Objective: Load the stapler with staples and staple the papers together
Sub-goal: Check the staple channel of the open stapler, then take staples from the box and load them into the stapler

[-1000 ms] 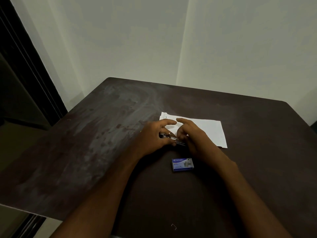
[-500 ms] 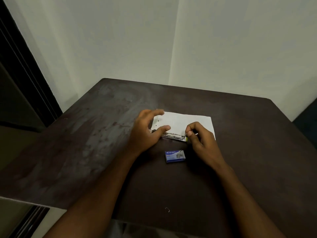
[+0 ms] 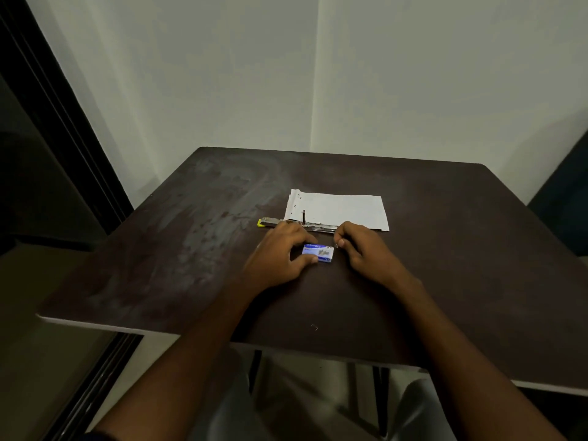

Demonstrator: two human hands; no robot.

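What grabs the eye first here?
Mid-table, the left hand grips a small blue staple box, with the right hand curled at its right end. Just behind lies the stapler, swung open flat along the near edge of the white papers. One loose staple sits near the table's front edge.

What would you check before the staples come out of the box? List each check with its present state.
1. Stapler lies opened out on the table: ok.
2. Left hand grips the staple box: ok.
3. Staple box opened: cannot tell.
4. Right hand at the box's right end, fingers curled: ok. Whether it holds anything: cannot tell.
5. Papers lie flat beyond the stapler: ok.
6. Work area free of loose bits: not ok, a stray staple lies near the table's front edge.
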